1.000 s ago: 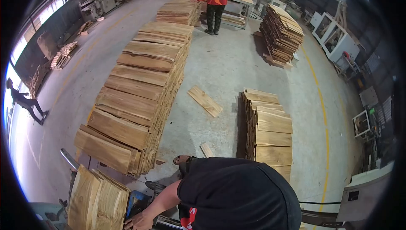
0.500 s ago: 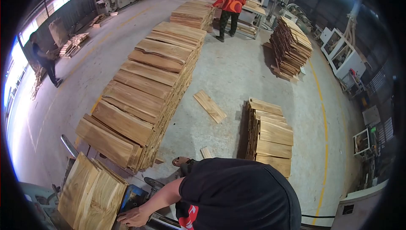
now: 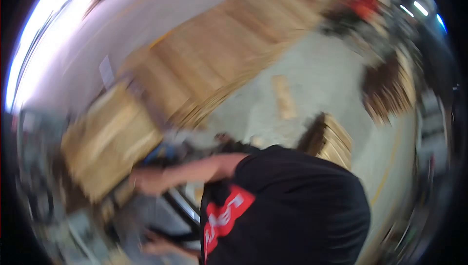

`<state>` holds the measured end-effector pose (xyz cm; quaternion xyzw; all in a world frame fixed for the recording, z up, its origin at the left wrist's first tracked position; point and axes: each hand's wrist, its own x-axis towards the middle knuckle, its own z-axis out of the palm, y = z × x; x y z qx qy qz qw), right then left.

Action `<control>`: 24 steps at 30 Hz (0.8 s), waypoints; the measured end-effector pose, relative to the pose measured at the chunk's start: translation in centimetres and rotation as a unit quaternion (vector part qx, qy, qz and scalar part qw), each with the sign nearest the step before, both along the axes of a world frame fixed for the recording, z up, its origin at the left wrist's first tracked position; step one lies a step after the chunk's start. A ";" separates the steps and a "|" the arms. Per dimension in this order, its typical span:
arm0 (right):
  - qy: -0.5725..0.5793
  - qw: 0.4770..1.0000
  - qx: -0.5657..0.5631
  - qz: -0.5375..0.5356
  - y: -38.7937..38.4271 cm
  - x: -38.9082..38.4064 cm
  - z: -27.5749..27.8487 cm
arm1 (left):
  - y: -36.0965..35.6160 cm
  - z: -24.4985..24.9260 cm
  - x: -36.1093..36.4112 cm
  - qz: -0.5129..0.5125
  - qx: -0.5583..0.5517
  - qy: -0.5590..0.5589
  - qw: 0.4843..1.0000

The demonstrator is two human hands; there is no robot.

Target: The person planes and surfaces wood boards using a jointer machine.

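Observation:
My right hand point(image 3: 148, 180) reaches out to the left, close beside the lower corner of a stack of pale wooden boards point(image 3: 112, 141). Its fingers are smeared by motion. Lower down, my left hand point(image 3: 158, 243) extends over a dark grey surface point(image 3: 141, 214), also blurred. I cannot tell whether either hand grips anything. A blue part point(image 3: 163, 152) shows between the board stack and my right forearm. My torso in a black shirt with a red print fills the lower middle.
A long row of stacked boards point(image 3: 209, 53) runs diagonally behind. One loose board point(image 3: 283, 97) lies on the concrete floor. Further stacks stand at right, one near point(image 3: 336, 143) and one farther off point(image 3: 390, 89). A person in red point(image 3: 363, 4) is at the far end.
The view has swung and blurred, shifting the long row and floor stacks up and right. My left hand has come into sight at the bottom. My right hand still appears beside the near board stack.

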<state>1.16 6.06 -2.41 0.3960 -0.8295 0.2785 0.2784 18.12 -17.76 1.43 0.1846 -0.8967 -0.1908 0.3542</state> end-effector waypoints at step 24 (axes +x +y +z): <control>-0.131 0.989 0.052 0.047 1.6 1.0 3.6 | 20.4 14.9 2.3 -0.517 0.678 0.146 0.502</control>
